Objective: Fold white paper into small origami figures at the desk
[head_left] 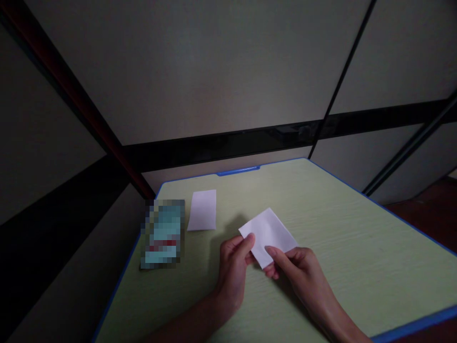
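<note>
A white piece of paper [269,233], roughly rectangular and held at a slant, is between my two hands above the table. My left hand [233,264] pinches its left edge, thumb on top and fingers beneath. On the lower right edge, my right hand [300,267] grips it with the thumb lying across the top face; the fingers underneath are partly hidden. Another white piece of paper [203,210] lies flat on the table, up and to the left of my hands.
The pale table [353,247] has a blue edge and a blue strip [238,170] at its far side. A pixelated greenish flat object [163,233] lies at the left edge. Behind stands a panelled surface [221,71] with a dark band.
</note>
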`<action>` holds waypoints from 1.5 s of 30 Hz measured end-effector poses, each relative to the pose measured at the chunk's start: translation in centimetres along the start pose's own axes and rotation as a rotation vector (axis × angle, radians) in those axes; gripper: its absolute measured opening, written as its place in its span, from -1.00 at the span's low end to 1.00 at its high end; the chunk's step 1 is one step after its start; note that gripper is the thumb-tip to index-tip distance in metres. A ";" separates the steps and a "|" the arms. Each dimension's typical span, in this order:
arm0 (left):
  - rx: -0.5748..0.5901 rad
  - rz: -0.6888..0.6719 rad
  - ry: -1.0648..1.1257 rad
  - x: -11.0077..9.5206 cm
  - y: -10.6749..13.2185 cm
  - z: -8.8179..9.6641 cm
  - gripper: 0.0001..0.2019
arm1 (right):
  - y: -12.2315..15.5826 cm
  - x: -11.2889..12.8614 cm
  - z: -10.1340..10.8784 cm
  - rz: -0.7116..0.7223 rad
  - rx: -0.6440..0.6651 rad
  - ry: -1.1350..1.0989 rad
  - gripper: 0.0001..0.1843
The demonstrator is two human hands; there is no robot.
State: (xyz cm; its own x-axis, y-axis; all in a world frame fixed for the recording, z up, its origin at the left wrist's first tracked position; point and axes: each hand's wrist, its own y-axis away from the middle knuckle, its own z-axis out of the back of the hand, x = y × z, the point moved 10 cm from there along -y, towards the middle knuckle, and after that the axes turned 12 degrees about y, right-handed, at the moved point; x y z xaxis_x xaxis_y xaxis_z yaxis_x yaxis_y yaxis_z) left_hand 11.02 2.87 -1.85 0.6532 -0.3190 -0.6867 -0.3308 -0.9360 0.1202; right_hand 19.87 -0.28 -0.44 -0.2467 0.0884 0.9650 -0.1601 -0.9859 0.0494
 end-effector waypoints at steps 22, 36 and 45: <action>-0.126 -0.042 0.025 -0.7 0.3 1.0 -0.81 | 0.5 0.2 -2.5 0.055 0.188 0.073 -0.75; -0.117 -0.072 -0.074 -1.2 -0.6 2.5 -0.81 | 2.7 4.8 3.4 0.618 -0.357 0.477 -0.73; -0.086 -0.060 -0.176 -1.2 -0.9 2.3 -0.80 | 3.0 5.1 3.0 0.658 -0.339 0.569 -0.77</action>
State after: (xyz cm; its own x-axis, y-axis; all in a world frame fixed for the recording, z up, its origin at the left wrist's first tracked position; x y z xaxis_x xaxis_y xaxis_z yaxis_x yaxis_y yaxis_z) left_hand 8.98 4.43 -2.84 0.5383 -0.2386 -0.8083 -0.2303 -0.9642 0.1313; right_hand 21.00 -3.23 5.38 -0.8037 -0.3284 0.4961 -0.0699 -0.7760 -0.6269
